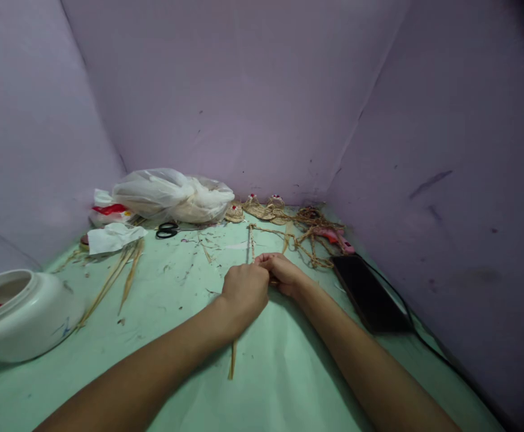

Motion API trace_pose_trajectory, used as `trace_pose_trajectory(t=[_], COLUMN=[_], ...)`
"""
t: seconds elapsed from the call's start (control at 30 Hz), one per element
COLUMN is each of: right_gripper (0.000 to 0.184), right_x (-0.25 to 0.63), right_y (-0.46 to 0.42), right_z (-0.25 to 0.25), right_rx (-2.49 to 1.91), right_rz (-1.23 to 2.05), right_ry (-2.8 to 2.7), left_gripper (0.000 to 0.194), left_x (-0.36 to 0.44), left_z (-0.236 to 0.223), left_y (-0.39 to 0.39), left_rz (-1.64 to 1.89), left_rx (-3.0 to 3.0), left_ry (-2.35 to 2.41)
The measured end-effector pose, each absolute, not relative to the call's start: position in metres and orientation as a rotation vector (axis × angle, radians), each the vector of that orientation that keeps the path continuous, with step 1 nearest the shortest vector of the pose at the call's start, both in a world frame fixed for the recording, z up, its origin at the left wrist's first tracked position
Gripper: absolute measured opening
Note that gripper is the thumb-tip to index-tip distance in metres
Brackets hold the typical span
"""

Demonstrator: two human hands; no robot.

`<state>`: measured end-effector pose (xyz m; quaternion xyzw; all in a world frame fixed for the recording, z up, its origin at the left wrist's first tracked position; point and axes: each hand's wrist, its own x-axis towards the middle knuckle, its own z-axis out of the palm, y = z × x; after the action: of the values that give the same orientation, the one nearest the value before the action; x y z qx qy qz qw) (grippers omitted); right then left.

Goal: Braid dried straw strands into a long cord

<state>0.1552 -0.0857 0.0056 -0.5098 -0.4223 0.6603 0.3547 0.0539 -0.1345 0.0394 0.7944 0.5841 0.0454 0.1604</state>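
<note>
My left hand (245, 291) is closed in a fist on the near end of a thin braided cord of dried plant fibre (252, 243). Right against it, my right hand (280, 273) is closed too, its thumb and fingers pinching at the same end of the braid. From the hands the cord runs straight away to a knot-like bend, then right toward a heap of braided cord (313, 240). A loose flat fibre strip (232, 360) hangs out below my left hand. The exact grip of the fingertips is hidden.
Black-handled scissors (166, 230) lie by a knotted plastic bag (172, 195). Small woven slippers (257, 207) stand at the back wall. A white pot (32, 318) and fibre strips (109, 288) are left; a black phone-like slab (372, 294) with a cable (390, 288) is right.
</note>
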Motion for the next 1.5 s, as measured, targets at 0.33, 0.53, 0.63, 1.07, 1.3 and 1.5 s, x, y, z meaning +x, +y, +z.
trace_pose_trajectory(t=[0.33,0.53,0.63,1.07,1.3,1.5], right_gripper=[0.006,0.006,0.006,0.011,0.017,0.017], right_x=[0.162,0.159,0.159,0.16,0.165,0.16], right_y=[-0.084,-0.082,-0.082,-0.082,-0.096,-0.108], right_z=[0.011,0.007,0.004,-0.006,0.016,0.034], right_rx=[-1.242,-1.289,-1.332,-1.559,-1.8,-1.86], right_rz=[1.846,1.782,1.689,0.838,0.615,0.541], right_ry=[-1.128,-1.168,-1.273,-1.849,-1.952,-1.996], left_gripper=[0.015,0.013,0.014,0.015,0.007,0.018], left_x=[0.017,0.021,0.022,0.027,0.035,0.041], left_z=[0.047,0.027,0.025,0.011,0.012,0.017], left_y=[-0.079,-0.073,-0.074,-0.076,-0.082,-0.087], left_rz=[0.734,0.455,0.442,0.549,0.653,0.65], left_rx=[1.43,1.036,1.031,1.231,1.227,1.23], left_ry=[1.551,1.161,1.177,1.313,1.397,1.476])
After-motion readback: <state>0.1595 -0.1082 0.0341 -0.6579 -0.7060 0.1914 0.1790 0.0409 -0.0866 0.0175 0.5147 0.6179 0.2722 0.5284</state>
